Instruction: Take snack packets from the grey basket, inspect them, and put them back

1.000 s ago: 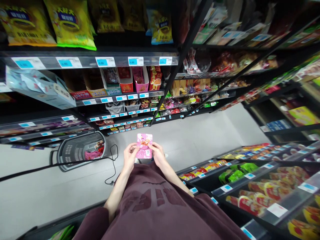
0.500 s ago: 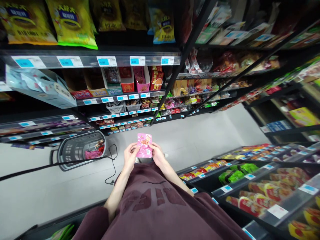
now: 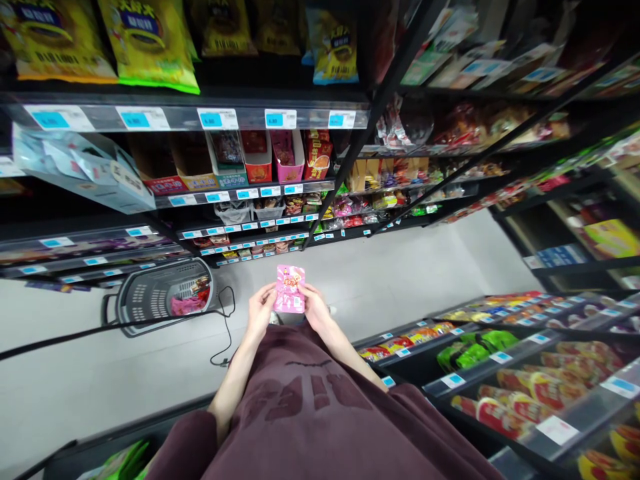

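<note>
- Pink pkt (image 3: 289,291), qty 1: flat, printed front w/ red-orange pic and small pale patch at lower R; held up in front of wearer's torso, above floor (image 3: 380,273), btw the two hands.
- L hand (image 3: 261,310): fingers narrow, pinched on pkt's L edge.
- R hand (image 3: 316,309): fingers narrow, holding pkt's R edge; thumb on the front, other fingers partly hidden.
- Shirt (image 3: 310,433): dark maroon-brown, darker print on chest; forearms bare.
- Basket (image 3: 145,287): grey, slotted, on floor, L of hands and well apart from them; pink and red pkts (image 3: 189,303) at its R end, details too small to read.
- Cable (image 3: 231,333): black, loose on floor, btw basket and L forearm.
- Shelf unit (image 3: 183,120): black, ahead of wearer, several levels; white/blue price tags (image 3: 218,119) along edges.
- Yellow bags (image 3: 150,43): top visible level, several, standing.
- Lt blue box (image 3: 83,167): next level down, far L, tilted.
- Pink box (image 3: 290,172): same level, pink goods inside; red box (image 3: 258,170) just beside it, on L.
- R-side shelves: green pkts (image 3: 475,349); red-and-white packs (image 3: 500,415) nearer wearer.
</note>
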`<state>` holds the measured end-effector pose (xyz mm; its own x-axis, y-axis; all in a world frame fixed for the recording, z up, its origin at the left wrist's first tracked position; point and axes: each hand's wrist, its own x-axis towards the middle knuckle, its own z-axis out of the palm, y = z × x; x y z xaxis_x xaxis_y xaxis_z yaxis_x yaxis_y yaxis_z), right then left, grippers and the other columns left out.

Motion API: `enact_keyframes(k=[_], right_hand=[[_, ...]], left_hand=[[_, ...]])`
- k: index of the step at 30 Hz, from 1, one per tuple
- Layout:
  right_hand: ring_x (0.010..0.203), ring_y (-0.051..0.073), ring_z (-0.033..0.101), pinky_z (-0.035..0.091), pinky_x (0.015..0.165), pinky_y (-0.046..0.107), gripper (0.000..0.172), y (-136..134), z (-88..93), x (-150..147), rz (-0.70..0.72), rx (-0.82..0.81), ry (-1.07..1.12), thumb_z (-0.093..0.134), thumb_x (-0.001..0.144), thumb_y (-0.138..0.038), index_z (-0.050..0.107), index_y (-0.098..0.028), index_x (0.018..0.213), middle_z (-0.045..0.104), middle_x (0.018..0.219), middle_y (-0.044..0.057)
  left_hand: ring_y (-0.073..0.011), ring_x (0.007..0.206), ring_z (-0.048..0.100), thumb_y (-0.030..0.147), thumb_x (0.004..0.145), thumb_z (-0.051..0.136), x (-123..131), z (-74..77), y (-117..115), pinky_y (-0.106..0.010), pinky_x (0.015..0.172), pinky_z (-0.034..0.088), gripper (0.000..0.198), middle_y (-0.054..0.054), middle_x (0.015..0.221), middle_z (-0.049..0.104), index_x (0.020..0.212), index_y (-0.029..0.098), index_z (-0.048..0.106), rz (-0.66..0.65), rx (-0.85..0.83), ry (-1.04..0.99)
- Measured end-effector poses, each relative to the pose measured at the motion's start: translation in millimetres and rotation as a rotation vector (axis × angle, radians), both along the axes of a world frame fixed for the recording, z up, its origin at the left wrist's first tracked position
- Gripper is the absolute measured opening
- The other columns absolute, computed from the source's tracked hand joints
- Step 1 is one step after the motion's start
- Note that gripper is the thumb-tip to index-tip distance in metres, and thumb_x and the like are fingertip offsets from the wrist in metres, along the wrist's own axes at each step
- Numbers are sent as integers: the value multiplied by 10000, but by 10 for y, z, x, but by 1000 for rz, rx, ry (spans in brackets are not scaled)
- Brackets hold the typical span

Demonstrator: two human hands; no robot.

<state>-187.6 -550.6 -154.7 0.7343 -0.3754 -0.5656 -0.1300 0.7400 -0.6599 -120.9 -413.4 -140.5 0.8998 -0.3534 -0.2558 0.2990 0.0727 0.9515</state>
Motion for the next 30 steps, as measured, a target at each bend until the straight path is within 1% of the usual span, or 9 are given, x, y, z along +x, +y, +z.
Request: enact_keyframes(k=[6,9,12,15,19,22,26,28,30], right_hand=[[575,107,562,391,498,203,254,-13,-39,8,-54,1,7,805,652,-329,674,-186,815,675,748,-21],[574,110,562,391,487,201,259,-7,-27,-6,-86,-52,36,797,657,-355,671,-193,815,665,739,-24],[608,114,565,426,527,206,256,2,30,-28,-95,-146,4,773,690,-385,677,-196,836,658,773,-14],[712,132,595,468,602,218,230,16,142,-52,-52,-236,-112,747,731,-373,688,-205,876,663,873,8],[793,176,629,503,654,264,255,43,272,-84,119,-323,-238,659,824,-393,698,-206,993,676,972,61],[794,190,638,512,671,287,273,56,256,-101,151,-384,-256,644,841,-385,697,-183,1018,688,944,85],[689,136,596,471,599,240,255,21,117,-102,-19,-462,-176,721,780,-354,670,-179,959,668,904,57],[680,114,573,451,571,218,342,-26,53,-109,-124,-485,-109,760,740,-353,639,-196,1019,649,972,49],[577,85,512,407,504,206,450,-80,10,-131,-142,-460,-72,769,730,-376,598,-210,1111,643,904,28]], left_hand=[[-256,1038,651,418,835,630,-7,-23,1,-357,878,515,421,-145,1151,684,1137,126,660,-72,79,-65],[-236,1036,635,341,872,581,-21,8,7,-365,874,513,340,-125,1171,664,1152,155,636,-48,268,-307],[-249,1134,571,277,888,555,-59,100,-2,-421,979,455,258,-108,1221,626,1108,189,657,-38,455,-642],[-253,1234,505,269,887,572,-133,199,-47,-446,1084,369,288,-96,1298,588,1160,211,644,-145,447,-787],[-257,1225,536,354,846,637,-216,202,-100,-416,1047,422,572,-116,1368,541,1373,205,471,-291,354,-575],[-245,1084,631,407,874,585,-207,136,-91,-374,960,483,517,-118,1218,646,1323,162,510,-255,310,-341],[-254,1072,634,432,869,588,-166,115,-60,-347,953,477,432,-117,1167,672,1181,134,614,-166,218,-233],[-260,1037,650,438,841,627,-171,141,-54,-341,914,499,446,-120,1149,682,1160,125,626,-159,148,-168],[-264,1009,663,437,819,658,-190,170,-51,-338,878,519,459,-122,1133,691,1152,122,633,-163,76,-96]])
